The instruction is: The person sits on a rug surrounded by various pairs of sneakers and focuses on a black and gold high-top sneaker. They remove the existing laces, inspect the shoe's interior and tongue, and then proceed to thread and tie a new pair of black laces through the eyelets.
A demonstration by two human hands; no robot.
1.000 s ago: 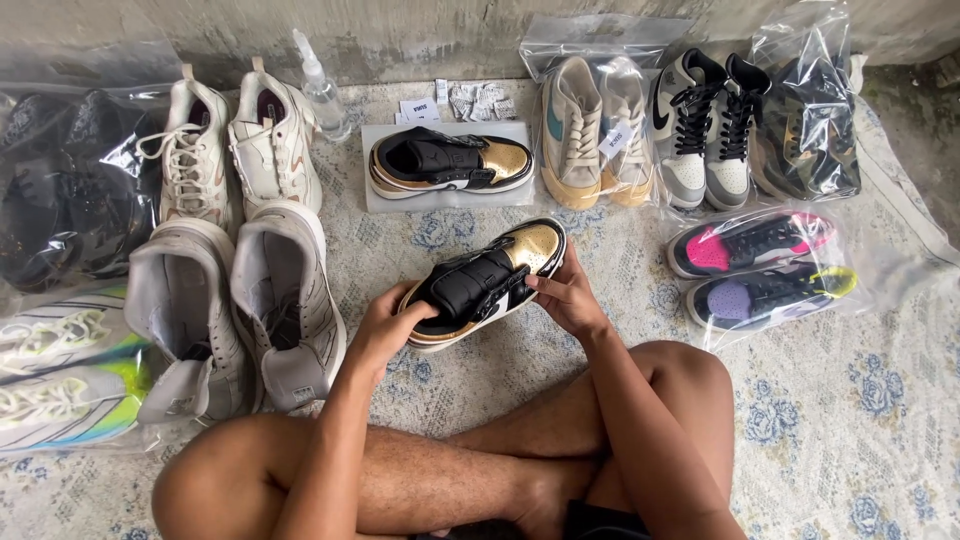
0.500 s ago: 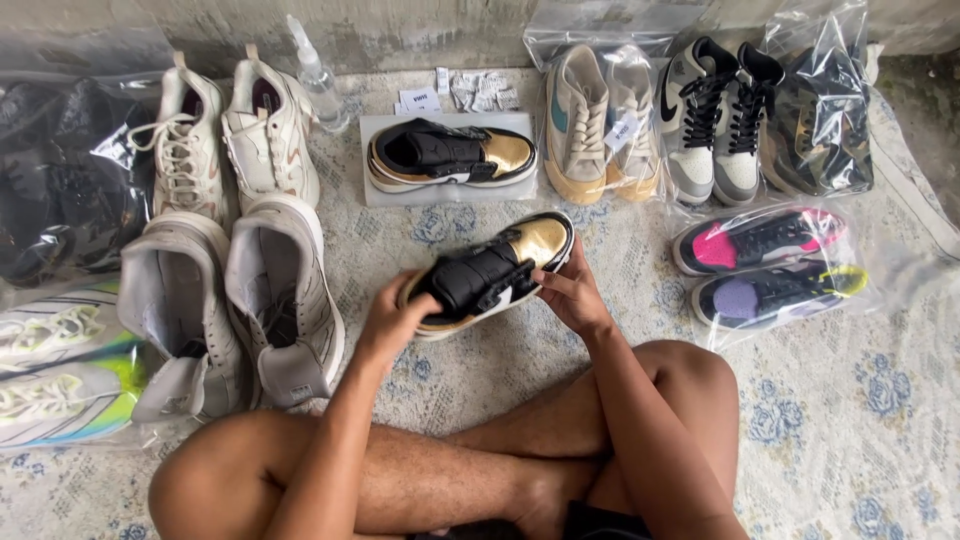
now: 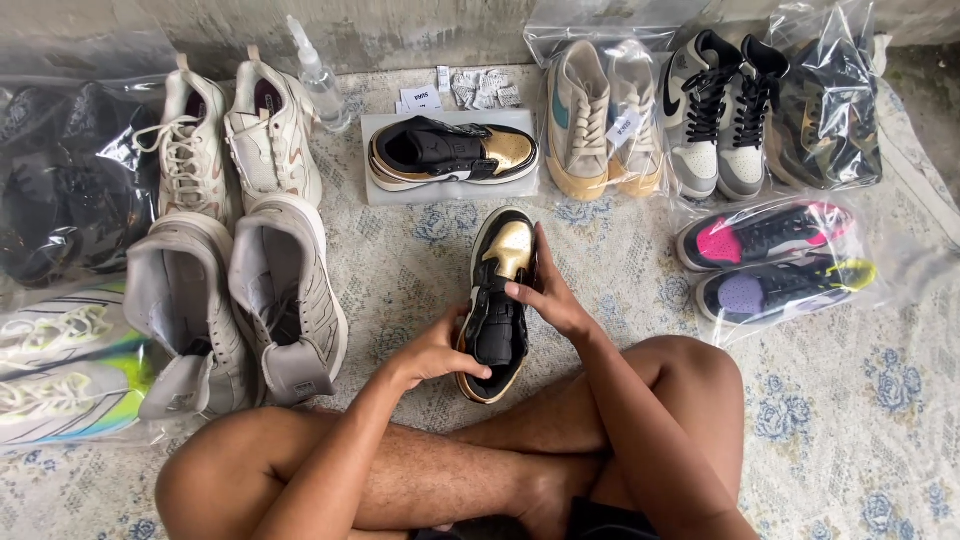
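Observation:
I hold a black and gold sneaker point(image 3: 497, 300) in both hands above the patterned mat, its gold toe pointing away from me. My left hand point(image 3: 432, 352) grips its heel end from the left. My right hand point(image 3: 548, 293) holds its right side, fingers across the tongue. The matching black and gold sneaker point(image 3: 452, 153) lies on its side on a white sheet just beyond. My crossed bare legs are below.
Two pairs of white sneakers point(image 3: 232, 230) stand to the left, beside bagged shoes point(image 3: 60, 200) at the far left. A spray bottle point(image 3: 322, 78) and small packets point(image 3: 480, 88) lie by the wall. Bagged pairs point(image 3: 605, 120) and pink, purple sneakers point(image 3: 775, 260) sit at right.
The sneaker in my hands has turned from lying slanted to the right to pointing nearly straight away from me. My hands have shifted along it.

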